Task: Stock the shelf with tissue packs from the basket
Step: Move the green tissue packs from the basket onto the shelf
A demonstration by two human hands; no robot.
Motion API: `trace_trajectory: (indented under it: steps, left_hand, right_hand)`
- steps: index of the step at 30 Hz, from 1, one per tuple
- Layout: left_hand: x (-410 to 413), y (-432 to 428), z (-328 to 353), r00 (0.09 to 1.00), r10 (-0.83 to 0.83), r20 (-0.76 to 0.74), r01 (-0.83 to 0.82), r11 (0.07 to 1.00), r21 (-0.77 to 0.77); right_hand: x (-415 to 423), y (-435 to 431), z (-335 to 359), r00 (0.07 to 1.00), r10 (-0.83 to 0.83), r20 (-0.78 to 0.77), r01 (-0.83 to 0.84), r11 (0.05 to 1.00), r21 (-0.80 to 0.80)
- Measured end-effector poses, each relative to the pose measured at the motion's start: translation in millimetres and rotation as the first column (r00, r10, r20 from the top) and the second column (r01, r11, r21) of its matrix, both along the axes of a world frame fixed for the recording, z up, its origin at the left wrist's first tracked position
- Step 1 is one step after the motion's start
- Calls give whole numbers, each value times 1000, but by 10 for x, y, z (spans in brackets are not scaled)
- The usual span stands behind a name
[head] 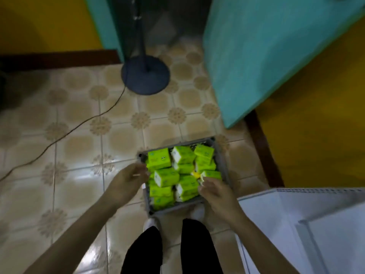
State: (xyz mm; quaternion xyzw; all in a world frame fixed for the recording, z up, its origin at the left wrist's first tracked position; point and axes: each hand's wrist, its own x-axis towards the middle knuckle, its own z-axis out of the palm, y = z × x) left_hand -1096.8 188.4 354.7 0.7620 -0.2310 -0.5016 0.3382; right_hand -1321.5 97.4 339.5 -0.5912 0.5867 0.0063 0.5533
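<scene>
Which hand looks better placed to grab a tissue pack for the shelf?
Probably the right hand: its fingertips reach over the tissue packs in the basket, and the white shelf stands on that side. The left hand is at the basket's left rim.

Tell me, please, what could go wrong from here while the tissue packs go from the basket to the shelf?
The tissue packs are heaped loosely in the basket, so a hasty grab may spill a few onto the floor. The cord from the fan stand trails across it to the left; stepping that way could snag it.
</scene>
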Motion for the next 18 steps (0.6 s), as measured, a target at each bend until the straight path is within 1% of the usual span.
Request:
trace_trajectory:
  steps: [2, 4, 6, 8, 10, 12, 13, 15, 17, 18]
  left_hand:
    - [19, 183, -516, 999, 34, -37, -30, 995, 98]
    - [-6, 266, -1071, 997, 70, -37, -63, 985, 163]
    - [-95, 271, -1684, 998, 62, 7, -62, 973, 222]
    - [-233, 197, -2298, 998, -4, 56, -12, 961, 277]
    - [-381, 64, -2849, 995, -52, 81, 26, 958, 285]
    - [-496, -128, -3299, 990, -52, 128, 12, 956, 292]
    - [-531, -224, -3490, 987, -37, 156, -12, 952, 307]
    - [-578, -384, -3807, 983, 23, 180, -81, 943, 322]
    - [-604, -507, -3954, 982, 119, 144, -158, 940, 302]
    - [-618, -540, -3945, 976, 168, 136, -201, 935, 291]
  right_hand:
    - [140, -21, -565, 998, -44, -43, 49, 990, 134]
    - [236, -98, -1167, 993, -84, -81, 100, 971, 219]
    - [276, -182, -1861, 987, -61, -149, 96, 965, 243]
    - [327, -285, -2520, 979, 4, -204, 46, 969, 241]
    - [402, -389, -3064, 960, 52, -275, 3, 981, 193]
    - [524, -510, -3476, 958, 56, -283, -14, 989, 148]
    - [599, -562, -3633, 968, 20, -252, 20, 988, 155]
    - [751, -612, -3861, 980, -71, -184, 111, 970, 217]
    - [842, -606, -3973, 970, -161, -180, 210, 929, 304]
    - [867, -585, -3940, 962, -199, -188, 250, 915, 315]
